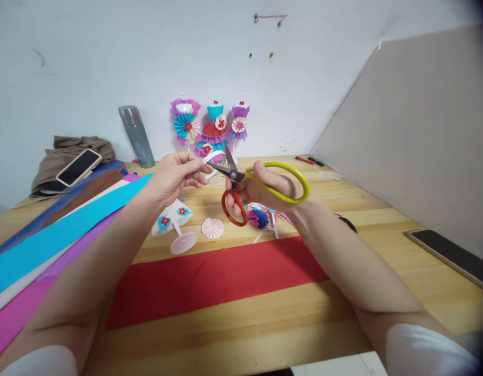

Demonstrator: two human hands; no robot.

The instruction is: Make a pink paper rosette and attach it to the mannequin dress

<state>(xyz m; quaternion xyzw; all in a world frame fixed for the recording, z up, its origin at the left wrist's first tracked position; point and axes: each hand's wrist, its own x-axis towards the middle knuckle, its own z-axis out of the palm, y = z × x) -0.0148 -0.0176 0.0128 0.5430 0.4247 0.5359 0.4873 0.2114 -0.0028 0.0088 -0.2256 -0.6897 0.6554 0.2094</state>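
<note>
Red paper [218, 282] below; left hand [176, 175] pinching white strip [214, 154], right hand [274, 187] gripping parted scissors [234, 176]; paper dresses [215, 112] behind.

On my feed I see a white left sleeve [39, 362] and a white, softly creased right sleeve [427, 351], both ending near the elbows; left hand [177, 175] and right hand [273, 181] are bare.

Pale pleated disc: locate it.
In the head view, the disc lies left of centre, between the pale stand at left and blue-purple rosette at right.
</note>
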